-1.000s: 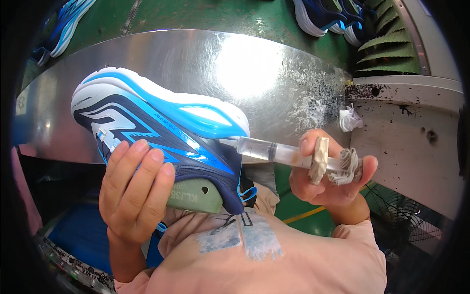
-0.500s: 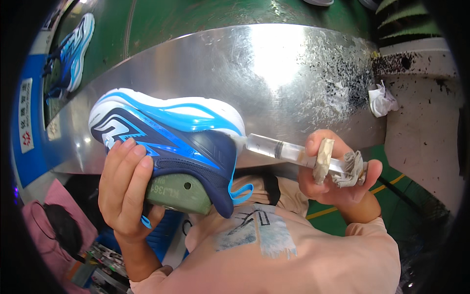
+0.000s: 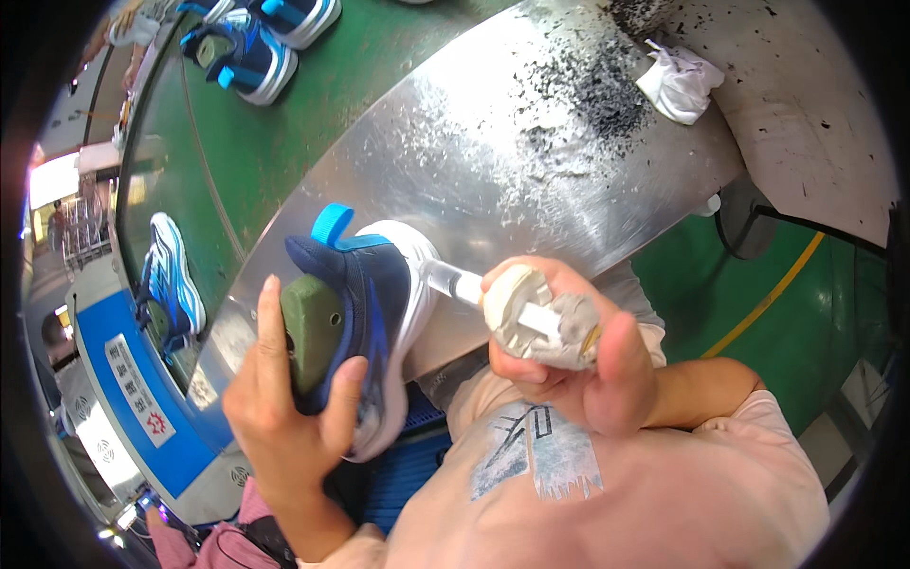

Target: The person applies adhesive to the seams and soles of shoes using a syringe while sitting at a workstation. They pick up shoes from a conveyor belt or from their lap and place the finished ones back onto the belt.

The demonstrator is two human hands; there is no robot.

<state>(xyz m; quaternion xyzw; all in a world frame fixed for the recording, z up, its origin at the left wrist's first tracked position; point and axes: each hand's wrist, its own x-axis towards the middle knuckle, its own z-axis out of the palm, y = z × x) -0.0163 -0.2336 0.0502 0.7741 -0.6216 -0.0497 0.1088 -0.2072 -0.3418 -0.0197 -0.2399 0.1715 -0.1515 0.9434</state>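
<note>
My left hand [image 3: 284, 403] is closed around a navy-blue sneaker [image 3: 379, 284] with a white sole and a bright blue heel loop. A green shoe last [image 3: 311, 327] fills its opening, next to my fingers. The heel is turned away from me, and the toe end is low, near my body. In my right hand [image 3: 611, 365] is a clear syringe [image 3: 453, 282], its thumb end wrapped in pale lumpy material. The syringe's narrow end meets the edge of the sole near the heel; whether it touches I cannot tell.
Below the shoe lies a shiny metal table [image 3: 445, 190] with dark specks toward its far end. A crumpled white wad [image 3: 680, 83] sits by the pale surface at right. More sneakers [image 3: 248, 57] stand on the green belt [image 3: 370, 57], and another sneaker [image 3: 173, 284] lies at left.
The sneaker has been turned so its heel points away and its opening faces left. The syringe followed the sole edge and stays in my right hand. My view has swung round too.
</note>
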